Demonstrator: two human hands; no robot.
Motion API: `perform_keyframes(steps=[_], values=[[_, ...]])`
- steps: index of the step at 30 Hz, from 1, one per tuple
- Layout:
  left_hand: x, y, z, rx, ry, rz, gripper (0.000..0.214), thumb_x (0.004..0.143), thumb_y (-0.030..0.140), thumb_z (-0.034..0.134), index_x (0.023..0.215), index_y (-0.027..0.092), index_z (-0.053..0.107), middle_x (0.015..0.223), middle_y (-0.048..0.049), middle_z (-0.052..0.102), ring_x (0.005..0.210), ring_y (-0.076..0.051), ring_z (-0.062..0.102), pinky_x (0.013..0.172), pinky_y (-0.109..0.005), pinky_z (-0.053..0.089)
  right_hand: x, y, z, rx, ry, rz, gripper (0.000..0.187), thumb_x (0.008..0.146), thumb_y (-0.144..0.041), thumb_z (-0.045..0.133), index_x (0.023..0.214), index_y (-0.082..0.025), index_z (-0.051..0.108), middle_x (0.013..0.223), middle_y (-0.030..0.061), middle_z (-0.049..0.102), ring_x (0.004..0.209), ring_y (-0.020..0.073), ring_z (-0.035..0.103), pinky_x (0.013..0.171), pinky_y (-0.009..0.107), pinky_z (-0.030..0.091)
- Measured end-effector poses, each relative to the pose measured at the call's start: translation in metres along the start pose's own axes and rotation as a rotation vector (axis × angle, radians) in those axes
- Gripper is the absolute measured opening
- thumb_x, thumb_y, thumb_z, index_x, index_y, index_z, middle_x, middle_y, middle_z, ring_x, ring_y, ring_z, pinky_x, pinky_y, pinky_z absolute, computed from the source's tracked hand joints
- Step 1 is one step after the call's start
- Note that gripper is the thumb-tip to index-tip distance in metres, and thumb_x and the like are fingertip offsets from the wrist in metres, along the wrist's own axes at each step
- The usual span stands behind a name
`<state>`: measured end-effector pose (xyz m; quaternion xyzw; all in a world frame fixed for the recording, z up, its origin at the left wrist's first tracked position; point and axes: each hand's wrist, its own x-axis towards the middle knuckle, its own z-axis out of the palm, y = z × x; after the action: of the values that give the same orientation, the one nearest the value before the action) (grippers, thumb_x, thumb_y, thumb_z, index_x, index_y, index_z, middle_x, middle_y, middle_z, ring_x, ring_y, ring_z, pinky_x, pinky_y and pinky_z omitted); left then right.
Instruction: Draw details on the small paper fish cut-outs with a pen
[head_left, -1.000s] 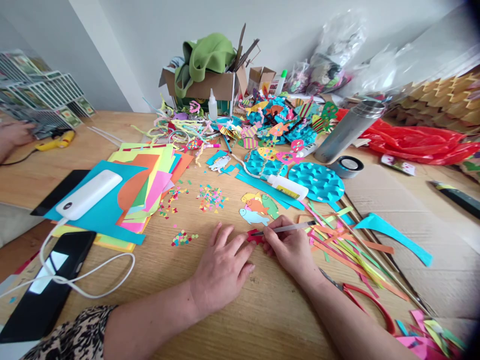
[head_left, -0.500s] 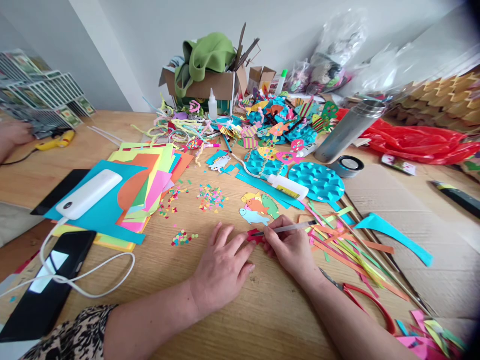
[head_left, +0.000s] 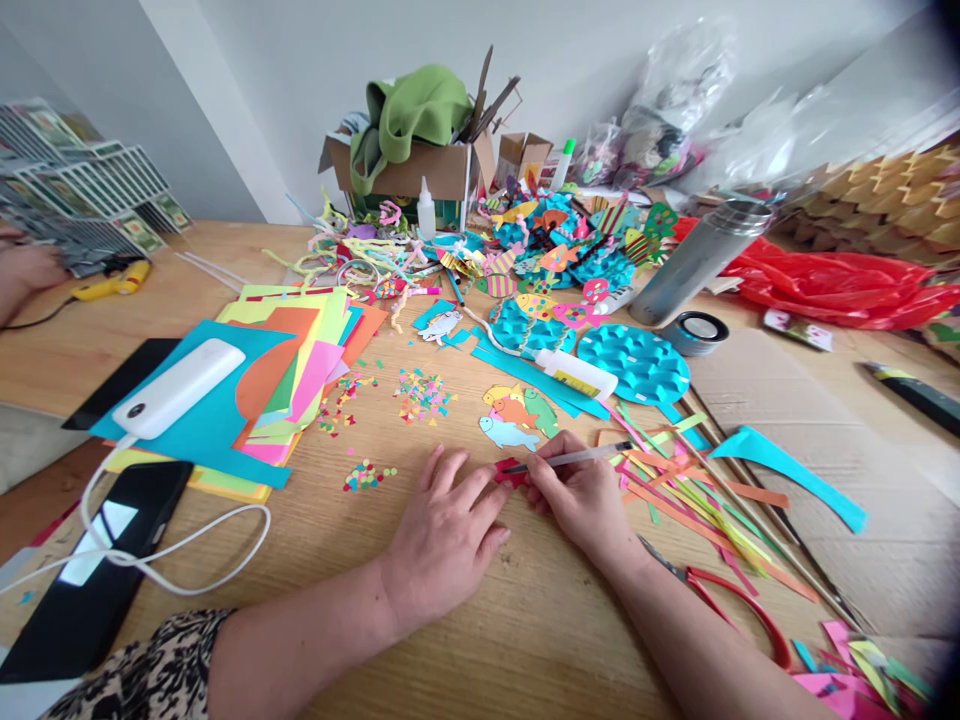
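Note:
A slim grey pen (head_left: 589, 455) is pinched in my right hand (head_left: 583, 502), its tip on a small red paper piece (head_left: 502, 468). My left hand (head_left: 446, 530) lies flat on the table with fingers spread, its fingertips at the left edge of that paper. Part of the red piece is hidden by both hands. Just beyond are cut paper fish, among them a light blue one (head_left: 508, 433) and an orange one (head_left: 514, 413). Red-handled scissors (head_left: 739, 598) lie beside my right forearm, partly covered by it.
Coloured sheets (head_left: 300, 340) with a white power bank (head_left: 180, 388) lie left, near a black phone (head_left: 142, 560). Confetti (head_left: 422, 394), paper strips (head_left: 705, 500), a glue bottle (head_left: 576, 374) and a steel flask (head_left: 697, 262) surround the hands. Another person's hand (head_left: 30, 262) is at far left.
My two hands, the pen and the red paper look almost unmoved. At far left, the other person's hand has shifted slightly.

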<state>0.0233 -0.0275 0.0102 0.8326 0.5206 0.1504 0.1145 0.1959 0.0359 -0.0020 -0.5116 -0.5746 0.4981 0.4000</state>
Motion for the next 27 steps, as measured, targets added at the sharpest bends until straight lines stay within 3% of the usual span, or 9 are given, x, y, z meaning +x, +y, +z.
perform_keyframes(steps=[27], values=[[0.0000, -0.0002, -0.0007, 0.002, 0.002, 0.006, 0.037, 0.093, 0.031, 0.059, 0.129, 0.027, 0.055, 0.128, -0.0034, 0.055, 0.127, -0.030, 0.038, 0.115, -0.057, 0.022, -0.0005, 0.0004, 0.0005, -0.018, -0.003, -0.016, 0.025, 0.079, -0.038, 0.067, 0.068, -0.022, 0.050, 0.046, -0.0027, 0.056, 0.036, 0.0137, 0.053, 0.036, 0.023, 0.042]])
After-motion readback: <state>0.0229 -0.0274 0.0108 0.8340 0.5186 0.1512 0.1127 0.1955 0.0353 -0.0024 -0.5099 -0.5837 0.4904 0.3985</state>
